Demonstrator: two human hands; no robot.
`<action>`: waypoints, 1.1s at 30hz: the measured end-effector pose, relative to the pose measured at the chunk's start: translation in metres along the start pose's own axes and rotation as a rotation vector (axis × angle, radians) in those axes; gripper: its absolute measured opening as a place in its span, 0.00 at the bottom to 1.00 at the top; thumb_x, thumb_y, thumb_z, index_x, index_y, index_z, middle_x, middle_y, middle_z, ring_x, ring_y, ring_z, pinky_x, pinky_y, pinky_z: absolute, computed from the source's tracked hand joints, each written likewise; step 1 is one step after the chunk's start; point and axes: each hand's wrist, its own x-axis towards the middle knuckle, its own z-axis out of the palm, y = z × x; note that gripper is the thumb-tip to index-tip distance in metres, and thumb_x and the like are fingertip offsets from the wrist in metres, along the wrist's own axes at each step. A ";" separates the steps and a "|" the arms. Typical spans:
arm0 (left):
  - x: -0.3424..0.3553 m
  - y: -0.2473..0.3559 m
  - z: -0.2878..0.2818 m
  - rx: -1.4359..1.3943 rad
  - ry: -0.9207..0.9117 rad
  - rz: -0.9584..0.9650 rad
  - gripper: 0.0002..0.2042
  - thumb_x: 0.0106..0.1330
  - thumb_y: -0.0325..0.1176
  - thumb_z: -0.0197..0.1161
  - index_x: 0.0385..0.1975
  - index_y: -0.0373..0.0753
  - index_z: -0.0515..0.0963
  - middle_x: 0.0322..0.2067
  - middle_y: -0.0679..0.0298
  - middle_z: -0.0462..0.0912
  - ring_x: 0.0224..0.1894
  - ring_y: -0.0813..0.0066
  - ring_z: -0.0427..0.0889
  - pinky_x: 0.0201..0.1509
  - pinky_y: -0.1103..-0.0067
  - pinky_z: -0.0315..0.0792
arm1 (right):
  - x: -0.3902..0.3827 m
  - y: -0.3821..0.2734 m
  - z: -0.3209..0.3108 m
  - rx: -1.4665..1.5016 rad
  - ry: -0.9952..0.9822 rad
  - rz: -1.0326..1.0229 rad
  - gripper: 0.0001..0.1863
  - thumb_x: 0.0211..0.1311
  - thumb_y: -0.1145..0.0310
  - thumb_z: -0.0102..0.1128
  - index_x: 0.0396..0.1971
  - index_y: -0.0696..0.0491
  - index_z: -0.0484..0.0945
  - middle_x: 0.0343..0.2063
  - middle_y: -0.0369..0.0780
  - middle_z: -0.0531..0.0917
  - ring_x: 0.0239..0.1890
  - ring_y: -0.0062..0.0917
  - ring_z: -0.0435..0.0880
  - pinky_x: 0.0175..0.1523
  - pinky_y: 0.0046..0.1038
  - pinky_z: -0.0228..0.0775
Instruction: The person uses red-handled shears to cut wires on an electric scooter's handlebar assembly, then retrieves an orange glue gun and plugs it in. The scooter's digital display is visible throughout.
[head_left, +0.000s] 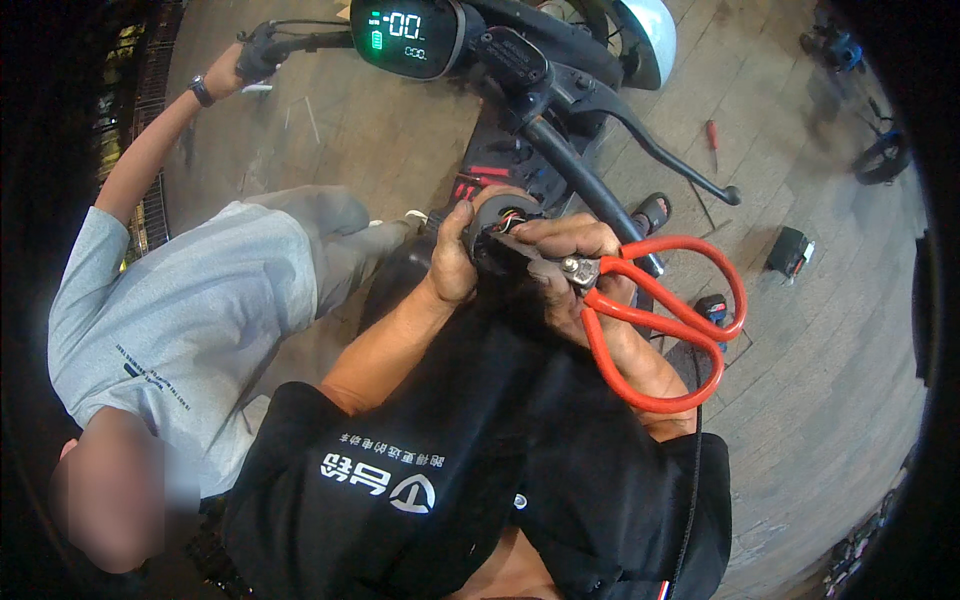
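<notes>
I have the round dark housing (486, 222) in the left hand (456, 265), clasped at its side, held up in front of the wearer's black shirt (480, 400). It is open-faced, with thin wires (511, 217) showing; the opening points up toward my camera. The right hand (567, 243) covers part of it. That hand also grasps the shears (632, 312) near the metal pivot, red loops pointing right, long axis roughly sideways, blades hidden from me. Just beyond, the handlebar tube (582, 178) slants past and a brake lever (650, 143) juts out. Above glows a display (400, 57). On the paved floor (800, 420), a red screwdriver (712, 135) lies toward the far edge, a black box (788, 250) nearer the right edge. At left, another person's hand (226, 74) grips the opposite bar end.
</notes>
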 end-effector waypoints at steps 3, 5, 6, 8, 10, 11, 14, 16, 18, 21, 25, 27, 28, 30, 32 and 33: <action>0.001 -0.002 -0.001 0.001 0.006 0.010 0.33 0.66 0.59 0.38 0.51 0.33 0.69 0.43 0.59 0.76 0.48 0.71 0.74 0.57 0.74 0.66 | -0.002 0.005 -0.001 0.002 0.011 0.005 0.11 0.53 0.78 0.67 0.35 0.57 0.74 0.35 0.46 0.82 0.38 0.30 0.83 0.44 0.30 0.75; 0.002 -0.003 -0.003 0.004 -0.017 0.008 0.33 0.66 0.59 0.38 0.51 0.33 0.69 0.44 0.59 0.76 0.48 0.71 0.74 0.57 0.74 0.66 | -0.003 0.005 -0.003 0.056 0.005 0.027 0.10 0.53 0.78 0.66 0.34 0.56 0.75 0.36 0.45 0.82 0.39 0.31 0.83 0.44 0.31 0.75; 0.002 -0.004 -0.004 0.004 -0.025 0.008 0.33 0.66 0.59 0.38 0.51 0.33 0.69 0.44 0.59 0.76 0.48 0.71 0.73 0.57 0.74 0.66 | -0.003 0.006 -0.003 0.084 -0.001 0.041 0.10 0.53 0.78 0.66 0.34 0.56 0.75 0.36 0.45 0.82 0.39 0.31 0.83 0.44 0.31 0.75; 0.002 -0.004 -0.004 0.012 -0.026 0.011 0.33 0.66 0.59 0.38 0.51 0.33 0.68 0.44 0.59 0.76 0.49 0.71 0.73 0.57 0.74 0.66 | 0.002 0.000 -0.007 0.006 -0.062 0.026 0.10 0.53 0.78 0.66 0.34 0.56 0.75 0.37 0.44 0.82 0.40 0.31 0.83 0.45 0.31 0.75; -0.001 -0.004 -0.005 0.019 -0.008 0.001 0.33 0.66 0.59 0.37 0.51 0.33 0.68 0.44 0.59 0.75 0.49 0.71 0.73 0.57 0.74 0.66 | 0.005 -0.003 -0.007 -0.040 -0.105 0.013 0.11 0.51 0.78 0.67 0.34 0.55 0.75 0.36 0.44 0.82 0.40 0.32 0.83 0.46 0.32 0.76; -0.003 -0.005 -0.007 0.021 0.008 -0.012 0.33 0.66 0.59 0.37 0.51 0.33 0.68 0.44 0.59 0.75 0.49 0.71 0.73 0.58 0.74 0.66 | 0.004 -0.003 -0.006 -0.033 -0.110 0.022 0.12 0.50 0.78 0.68 0.34 0.55 0.75 0.35 0.44 0.82 0.39 0.32 0.84 0.46 0.32 0.76; -0.003 -0.004 -0.007 0.043 -0.011 -0.022 0.32 0.66 0.59 0.36 0.51 0.33 0.68 0.44 0.59 0.75 0.49 0.70 0.73 0.58 0.73 0.65 | 0.003 0.001 -0.006 -0.020 -0.115 -0.004 0.13 0.47 0.78 0.70 0.33 0.55 0.75 0.33 0.44 0.83 0.38 0.32 0.85 0.46 0.33 0.76; -0.002 -0.003 -0.007 0.049 -0.022 -0.021 0.32 0.66 0.59 0.36 0.51 0.33 0.68 0.44 0.58 0.75 0.49 0.70 0.73 0.58 0.72 0.65 | 0.001 0.004 -0.007 -0.023 -0.126 -0.008 0.14 0.48 0.78 0.70 0.34 0.55 0.75 0.34 0.44 0.83 0.39 0.32 0.84 0.46 0.32 0.77; -0.002 -0.004 -0.009 0.043 -0.022 -0.024 0.32 0.65 0.59 0.36 0.51 0.33 0.68 0.45 0.58 0.75 0.49 0.69 0.73 0.59 0.72 0.65 | -0.001 0.007 -0.006 -0.017 -0.109 -0.034 0.14 0.49 0.78 0.69 0.34 0.55 0.75 0.36 0.45 0.82 0.40 0.32 0.84 0.47 0.32 0.77; 0.000 -0.001 -0.009 0.015 -0.044 0.012 0.32 0.65 0.60 0.37 0.51 0.34 0.68 0.45 0.59 0.75 0.49 0.69 0.74 0.58 0.72 0.66 | -0.003 0.007 -0.002 0.029 -0.037 -0.071 0.13 0.52 0.77 0.67 0.36 0.55 0.73 0.38 0.46 0.81 0.42 0.32 0.83 0.48 0.31 0.77; 0.002 0.002 -0.007 0.079 -0.031 0.000 0.34 0.64 0.62 0.38 0.51 0.34 0.68 0.45 0.59 0.76 0.49 0.70 0.74 0.57 0.73 0.67 | -0.009 0.010 -0.001 0.162 0.013 -0.057 0.12 0.58 0.75 0.63 0.38 0.56 0.70 0.40 0.47 0.79 0.45 0.34 0.81 0.49 0.32 0.77; 0.002 0.002 -0.009 0.086 -0.026 -0.009 0.34 0.63 0.62 0.38 0.50 0.35 0.69 0.45 0.60 0.76 0.48 0.71 0.75 0.56 0.73 0.67 | -0.010 0.009 -0.004 0.072 -0.033 -0.053 0.12 0.59 0.74 0.63 0.39 0.57 0.70 0.40 0.47 0.79 0.45 0.34 0.81 0.49 0.32 0.77; 0.000 0.003 -0.009 0.085 -0.018 -0.015 0.34 0.63 0.63 0.38 0.50 0.35 0.69 0.44 0.60 0.76 0.48 0.71 0.75 0.56 0.74 0.68 | -0.011 0.010 -0.003 0.101 -0.025 -0.043 0.12 0.59 0.74 0.63 0.39 0.57 0.70 0.40 0.47 0.79 0.45 0.34 0.81 0.49 0.32 0.77; -0.002 0.005 -0.008 0.084 -0.011 -0.030 0.34 0.63 0.63 0.38 0.50 0.35 0.69 0.44 0.60 0.75 0.48 0.71 0.75 0.56 0.74 0.68 | -0.012 0.010 0.000 0.156 -0.005 -0.025 0.12 0.59 0.74 0.63 0.39 0.57 0.70 0.40 0.48 0.79 0.45 0.34 0.81 0.50 0.32 0.77; -0.001 0.005 -0.006 0.082 -0.022 -0.016 0.34 0.63 0.63 0.39 0.50 0.35 0.69 0.44 0.60 0.75 0.48 0.71 0.75 0.56 0.74 0.68 | -0.012 0.007 0.001 0.188 0.016 0.016 0.12 0.59 0.74 0.63 0.39 0.57 0.70 0.40 0.48 0.79 0.45 0.33 0.81 0.50 0.32 0.76; -0.001 0.005 -0.006 0.080 -0.023 -0.005 0.34 0.63 0.63 0.39 0.50 0.35 0.69 0.44 0.60 0.75 0.48 0.71 0.74 0.56 0.75 0.68 | -0.012 0.006 0.002 0.207 0.021 0.038 0.12 0.60 0.74 0.63 0.39 0.57 0.70 0.40 0.48 0.79 0.45 0.33 0.82 0.50 0.32 0.76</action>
